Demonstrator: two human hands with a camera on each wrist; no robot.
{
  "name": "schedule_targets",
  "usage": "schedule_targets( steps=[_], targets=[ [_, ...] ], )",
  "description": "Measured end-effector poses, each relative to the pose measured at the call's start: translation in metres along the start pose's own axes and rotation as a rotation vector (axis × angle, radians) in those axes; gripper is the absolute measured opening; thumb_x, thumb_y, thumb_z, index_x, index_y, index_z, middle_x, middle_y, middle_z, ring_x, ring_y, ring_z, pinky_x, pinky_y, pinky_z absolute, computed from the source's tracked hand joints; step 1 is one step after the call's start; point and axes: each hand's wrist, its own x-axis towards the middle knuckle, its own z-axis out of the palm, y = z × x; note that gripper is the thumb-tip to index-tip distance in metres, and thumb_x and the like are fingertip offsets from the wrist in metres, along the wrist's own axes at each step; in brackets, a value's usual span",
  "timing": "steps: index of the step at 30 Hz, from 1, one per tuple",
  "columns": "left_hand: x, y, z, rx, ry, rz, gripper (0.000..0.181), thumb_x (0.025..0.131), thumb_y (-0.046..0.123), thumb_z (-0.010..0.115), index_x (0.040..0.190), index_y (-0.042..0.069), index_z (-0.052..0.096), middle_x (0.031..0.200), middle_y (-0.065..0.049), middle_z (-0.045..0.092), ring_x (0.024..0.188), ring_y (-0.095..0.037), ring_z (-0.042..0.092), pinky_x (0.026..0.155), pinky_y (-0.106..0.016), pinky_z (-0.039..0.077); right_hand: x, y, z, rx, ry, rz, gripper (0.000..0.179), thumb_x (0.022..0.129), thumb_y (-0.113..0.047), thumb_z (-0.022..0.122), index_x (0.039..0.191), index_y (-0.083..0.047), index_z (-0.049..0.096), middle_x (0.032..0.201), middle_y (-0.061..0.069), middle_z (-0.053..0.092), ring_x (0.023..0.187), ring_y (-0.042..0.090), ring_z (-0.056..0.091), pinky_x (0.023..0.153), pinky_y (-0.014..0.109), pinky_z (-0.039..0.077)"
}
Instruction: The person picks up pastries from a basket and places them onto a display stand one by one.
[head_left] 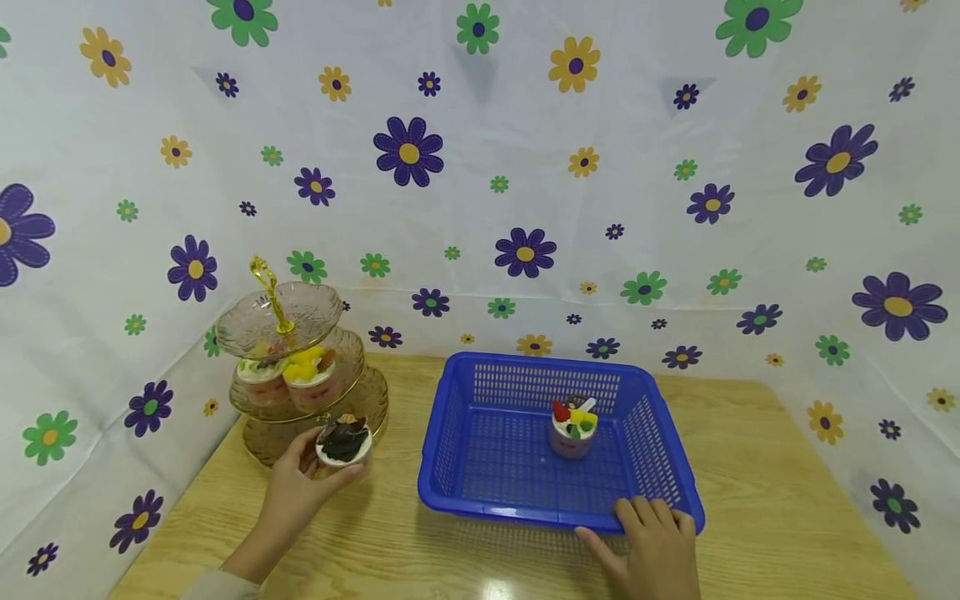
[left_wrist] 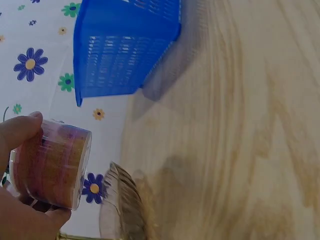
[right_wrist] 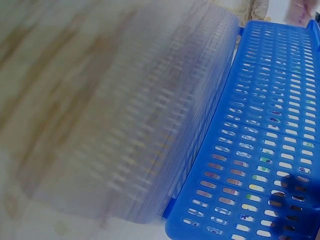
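Note:
My left hand (head_left: 296, 483) grips a dessert cup (head_left: 343, 442) with a dark, chocolate-like topping and white cream, just in front of a three-tier stand. In the left wrist view the layered, clear side of this dessert cup (left_wrist: 62, 162) shows between thumb and fingers, tilted sideways in that view. At the near right corner of a blue plastic basket (head_left: 525, 512), my right hand (head_left: 656, 550) holds the rim, fingers over the edge and thumb on the near side. Inside the basket stands another dessert cup (head_left: 572, 446), topped with strawberry and yellow fruit pieces.
The tiered stand (head_left: 318, 300) with a gold handle is at the left. Its middle tier bears a yellow-topped dessert cup (head_left: 311, 387) and a green-topped dessert cup (head_left: 261, 387). A flowered white cloth (head_left: 450, 225) hangs behind the wooden table (head_left: 765, 483).

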Motion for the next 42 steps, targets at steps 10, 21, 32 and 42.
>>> schedule_targets(
  steps=[10, 21, 32, 42],
  targets=[
    [0.004, -0.025, -0.009, -0.030, 0.083, -0.122, 0.090, 0.079, 0.022, 0.080, 0.147, -0.001, 0.025, 0.146, -0.025, 0.033, 0.135, -0.033, 0.036, 0.079, 0.003, 0.034, -0.001, 0.002, 0.004, 0.009, 0.049, -0.014, 0.057, 0.072, -0.066, 0.069, 0.082, -0.010, 0.062, 0.084, 0.008, 0.062, 0.086, 0.031, 0.056, 0.078, 0.051, 0.037],
    [0.011, -0.037, -0.015, -0.042, 0.088, -0.181, 0.099, 0.082, 0.029, 0.078, 0.151, -0.002, 0.014, 0.150, -0.028, 0.028, 0.137, -0.035, 0.033, 0.073, 0.002, 0.034, -0.002, 0.004, 0.006, 0.016, 0.102, -0.047, 0.056, 0.072, -0.065, 0.069, 0.079, -0.010, 0.062, 0.081, 0.008, 0.062, 0.083, 0.031, 0.057, 0.075, 0.050, 0.038],
    [0.018, -0.043, -0.015, -0.086, 0.070, -0.202, 0.099, 0.084, 0.032, 0.075, 0.151, -0.002, 0.011, 0.147, -0.028, 0.033, 0.133, -0.034, 0.038, 0.073, -0.003, 0.040, -0.002, 0.003, 0.005, 0.026, 0.107, -0.049, 0.054, 0.072, -0.063, 0.071, 0.078, -0.010, 0.061, 0.080, 0.007, 0.061, 0.082, 0.031, 0.057, 0.074, 0.050, 0.038],
    [0.020, -0.041, -0.017, -0.071, 0.053, -0.212, 0.099, 0.084, 0.034, 0.075, 0.151, -0.002, 0.012, 0.145, -0.027, 0.036, 0.130, -0.033, 0.041, 0.075, -0.006, 0.042, -0.002, 0.002, 0.004, 0.015, 0.089, -0.039, 0.055, 0.072, -0.064, 0.070, 0.078, -0.010, 0.061, 0.079, 0.007, 0.061, 0.082, 0.030, 0.056, 0.075, 0.050, 0.038]
  ],
)
